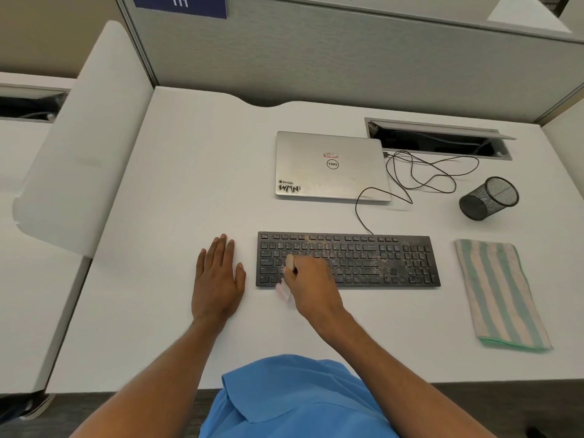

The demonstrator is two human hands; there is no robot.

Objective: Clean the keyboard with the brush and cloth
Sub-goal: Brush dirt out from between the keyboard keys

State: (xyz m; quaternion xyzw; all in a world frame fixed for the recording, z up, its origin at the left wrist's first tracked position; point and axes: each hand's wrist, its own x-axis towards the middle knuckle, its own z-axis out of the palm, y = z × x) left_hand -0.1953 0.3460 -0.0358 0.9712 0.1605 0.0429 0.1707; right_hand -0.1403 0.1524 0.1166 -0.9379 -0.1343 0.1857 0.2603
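Black plastic keyboard point(379, 260), gritted tan across its middle and right keys, lies on the white bench point(189, 184), the folded striped cloth point(499, 292) just right of it. The right hand point(311, 282) curls its grip round a blurred brush point(283, 290), pale bristles at the keyboard's front-left edge; the left hand point(218, 279) lies flat beside it, fingers straight. The silver laptop point(328, 165) reads "Dell" and "WMN".

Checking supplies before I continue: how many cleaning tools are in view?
2. A brush, gripped by the right hand over the left end of the keyboard, and a striped cloth lying on the desk to its right. None looks hidden.
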